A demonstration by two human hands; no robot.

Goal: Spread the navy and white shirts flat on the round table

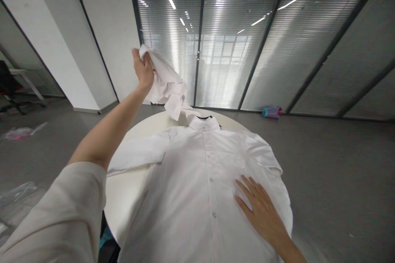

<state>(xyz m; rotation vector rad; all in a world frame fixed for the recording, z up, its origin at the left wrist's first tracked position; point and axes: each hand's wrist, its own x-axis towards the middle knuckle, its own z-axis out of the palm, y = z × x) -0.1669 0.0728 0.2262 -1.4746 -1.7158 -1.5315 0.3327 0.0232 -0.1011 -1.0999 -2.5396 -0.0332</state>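
A smooth, round table (132, 197) stands lower centre; over it spreads a softly creased, collared white shirt (185, 189); upper left, crumpled white cloth (169, 82) dangles from the left hand (143, 69), its fingers curled tight; lower right, the right hand (259, 206) rests on the shirt, fingers splayed, empty.

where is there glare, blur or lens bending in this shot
Head view: bright light streaks glare on the glass partition; head view: its dark frames splay toward the right edge, suggesting wide-angle distortion; head view: soft grey shading on the white shirt, buttons readable; head view: the left hand looks slightly soft.
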